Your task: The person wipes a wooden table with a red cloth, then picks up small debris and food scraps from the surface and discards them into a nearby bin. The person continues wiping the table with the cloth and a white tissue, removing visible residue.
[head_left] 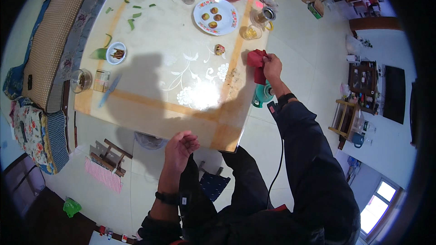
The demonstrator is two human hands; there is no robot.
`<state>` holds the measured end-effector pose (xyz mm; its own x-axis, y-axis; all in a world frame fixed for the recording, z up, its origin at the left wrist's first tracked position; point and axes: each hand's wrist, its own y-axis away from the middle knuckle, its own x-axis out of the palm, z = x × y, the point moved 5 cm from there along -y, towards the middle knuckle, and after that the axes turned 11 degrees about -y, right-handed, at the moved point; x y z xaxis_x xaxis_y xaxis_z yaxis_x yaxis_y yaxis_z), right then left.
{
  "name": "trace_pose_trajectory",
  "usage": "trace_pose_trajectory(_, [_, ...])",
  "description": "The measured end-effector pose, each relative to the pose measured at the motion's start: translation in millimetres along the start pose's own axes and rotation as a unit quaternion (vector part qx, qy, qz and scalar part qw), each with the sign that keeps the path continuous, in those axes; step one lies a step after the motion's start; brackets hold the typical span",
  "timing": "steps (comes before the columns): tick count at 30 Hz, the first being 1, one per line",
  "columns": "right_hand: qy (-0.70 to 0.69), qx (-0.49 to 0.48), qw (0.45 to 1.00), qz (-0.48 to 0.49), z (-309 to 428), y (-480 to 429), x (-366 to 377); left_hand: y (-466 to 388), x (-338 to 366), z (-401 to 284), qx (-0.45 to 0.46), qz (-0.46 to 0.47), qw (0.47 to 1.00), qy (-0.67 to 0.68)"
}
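Observation:
My right hand grips a crumpled red cloth at the table's right edge, part of it hanging below the fingers. Dark crumbs are scattered on the tabletop just left of it. My left hand is over the near edge of the table, palm turned up and fingers loosely curled, with nothing in it. A small reddish-brown lump lies on the patterned table cover. Behind it, a white plate with a floral rim carries several small round brownish pieces.
A glass cup and a jug stand near the right edge. At left are a knife, a card box, a glass bowl and a white cup of brown sticks. A green gas canister is below the right edge.

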<state>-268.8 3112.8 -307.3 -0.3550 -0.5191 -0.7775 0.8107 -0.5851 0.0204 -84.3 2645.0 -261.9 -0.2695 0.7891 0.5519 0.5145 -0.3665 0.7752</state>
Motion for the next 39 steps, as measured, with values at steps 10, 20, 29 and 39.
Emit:
trace_pose_trajectory(10, [0.001, -0.047, 0.998, 0.049, -2.5, 2.9, 2.0, -49.9, 11.8, -30.7, 0.019, -0.028, 0.998, -0.05])
trace_pose_trajectory(20, [0.143, -0.072, 0.931, 0.328, 42.1, -12.0, -31.0, -144.9, 44.6, -43.5, 0.068, -0.102, 0.992, 0.034])
trace_pose_trajectory(29, [-0.115, -0.041, 0.935, 0.334, 149.3, -105.7, -6.2, -204.5, -1.9, -56.8, 0.078, -0.15, 0.979, 0.114])
trace_pose_trajectory(39, [0.009, -0.247, 0.932, 0.264, 285.9, -246.8, 121.2, -222.1, -21.9, -53.4, 0.05, -0.222, 0.964, 0.139])
